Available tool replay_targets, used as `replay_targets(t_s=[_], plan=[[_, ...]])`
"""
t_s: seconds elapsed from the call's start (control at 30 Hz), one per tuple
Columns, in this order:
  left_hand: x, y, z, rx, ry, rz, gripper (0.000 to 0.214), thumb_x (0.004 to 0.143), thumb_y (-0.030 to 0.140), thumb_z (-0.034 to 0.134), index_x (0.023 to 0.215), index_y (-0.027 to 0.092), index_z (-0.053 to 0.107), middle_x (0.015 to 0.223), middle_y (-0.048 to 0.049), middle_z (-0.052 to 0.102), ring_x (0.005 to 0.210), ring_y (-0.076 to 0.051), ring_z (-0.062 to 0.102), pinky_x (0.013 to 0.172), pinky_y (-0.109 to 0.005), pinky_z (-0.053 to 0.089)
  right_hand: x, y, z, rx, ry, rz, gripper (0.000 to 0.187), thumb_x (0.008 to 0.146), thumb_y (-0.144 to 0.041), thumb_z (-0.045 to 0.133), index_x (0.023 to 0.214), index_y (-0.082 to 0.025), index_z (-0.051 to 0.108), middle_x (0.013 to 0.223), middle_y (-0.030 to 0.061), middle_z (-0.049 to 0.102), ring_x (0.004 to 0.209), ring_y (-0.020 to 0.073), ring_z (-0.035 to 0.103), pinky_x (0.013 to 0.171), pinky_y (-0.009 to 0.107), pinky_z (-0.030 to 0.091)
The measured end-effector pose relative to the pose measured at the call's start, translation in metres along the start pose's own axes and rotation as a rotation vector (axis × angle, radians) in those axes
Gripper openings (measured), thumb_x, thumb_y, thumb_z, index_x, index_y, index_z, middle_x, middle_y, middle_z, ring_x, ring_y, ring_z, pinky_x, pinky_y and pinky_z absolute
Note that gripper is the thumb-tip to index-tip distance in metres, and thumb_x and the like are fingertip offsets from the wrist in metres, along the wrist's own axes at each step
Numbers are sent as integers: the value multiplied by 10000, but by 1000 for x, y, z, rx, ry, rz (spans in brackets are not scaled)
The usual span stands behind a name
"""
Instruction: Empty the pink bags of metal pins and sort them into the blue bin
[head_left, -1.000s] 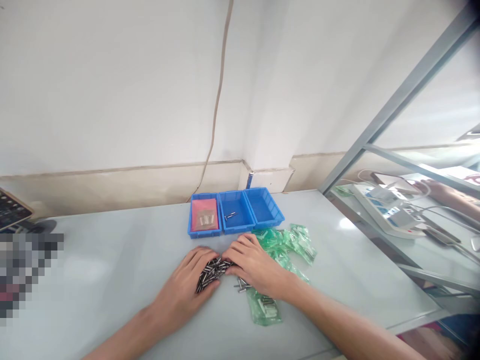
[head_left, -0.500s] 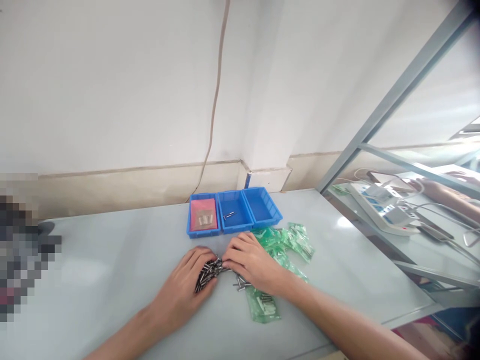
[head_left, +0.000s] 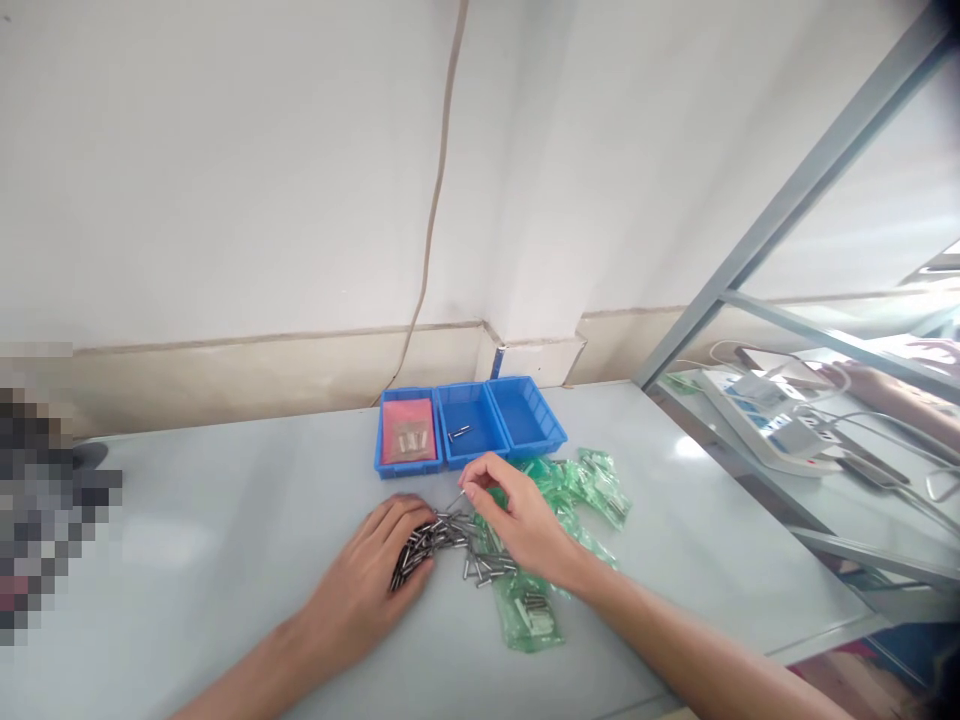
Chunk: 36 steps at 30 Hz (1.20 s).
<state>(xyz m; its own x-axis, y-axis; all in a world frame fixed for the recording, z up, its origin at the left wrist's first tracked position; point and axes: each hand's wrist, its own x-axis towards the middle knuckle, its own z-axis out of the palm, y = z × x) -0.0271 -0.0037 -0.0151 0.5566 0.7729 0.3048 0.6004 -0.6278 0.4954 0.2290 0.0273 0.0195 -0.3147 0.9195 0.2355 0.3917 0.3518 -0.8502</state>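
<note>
A heap of small dark metal pins (head_left: 429,543) lies on the table. My left hand (head_left: 367,560) is cupped around its left side, thumb at the near edge and curled fingers at the far edge. Above the heap's right end my right hand (head_left: 517,515) pinches one slim metal pin (head_left: 457,497) between thumb and fingertips. More loose pins (head_left: 486,570) are scattered beneath that hand. Close by is a green plastic bag (head_left: 529,615) with pins and a white label inside. Several further green bags (head_left: 570,490) lie behind and right of my right hand, partly hidden by it.
Three blue trays stand in a row: the left tray (head_left: 409,470) bears a pink packet (head_left: 407,415), the middle tray (head_left: 472,400) a few metal pieces, the right tray (head_left: 536,410) nothing visible. Right, beyond a metal frame (head_left: 750,240), are a power strip (head_left: 772,430) and another person's arm.
My right hand has lifted slightly off the heap and now pinches a single pin, uncovering more loose pins below. My left hand stays around the heap.
</note>
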Motion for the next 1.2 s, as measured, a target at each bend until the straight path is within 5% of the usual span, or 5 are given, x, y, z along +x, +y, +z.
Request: replay_targets(t_s=[0.17,0.37,0.53,0.8,1.2], plan=[[-2,0,0,112,-83,84,561,1078,436,624,1610,348,473,1612,-72,530,1509,-349,464,1226,-571,473,2,5,2,305,85,128,159,1098,-363,582,998,-240,587,1109,49,766,905,194,710,843,355,576],[-4,-1,0,198,-146,157,641,1033,606,652,1624,429,480,1700,-45,426,1557,-413,380,1239,-682,410,7,9,3,453,174,185,239,1098,-459,583,992,-249,543,847,-31,657,611,129,588,563,263,491],[-3,0,0,260,-158,208,609,1070,566,613,1643,462,439,1736,-32,366,1576,-400,349,1250,-696,379,8,13,4,397,180,217,249,1104,-503,554,1067,-257,564,695,-78,536,546,118,444,499,241,356],[-5,0,4,361,-135,266,571,1109,459,582,1655,463,415,1783,-34,280,1587,-399,330,1243,-700,377,3,16,6,181,152,101,216,1125,-453,516,1135,-260,613,715,-56,519,649,158,509,635,291,413],[-2,0,3,289,-130,251,528,1099,465,607,1613,414,502,1651,-15,498,1518,-359,418,1262,-657,378,4,21,7,255,150,124,305,1144,-482,455,1262,-276,646,776,-37,504,615,143,442,546,264,376]])
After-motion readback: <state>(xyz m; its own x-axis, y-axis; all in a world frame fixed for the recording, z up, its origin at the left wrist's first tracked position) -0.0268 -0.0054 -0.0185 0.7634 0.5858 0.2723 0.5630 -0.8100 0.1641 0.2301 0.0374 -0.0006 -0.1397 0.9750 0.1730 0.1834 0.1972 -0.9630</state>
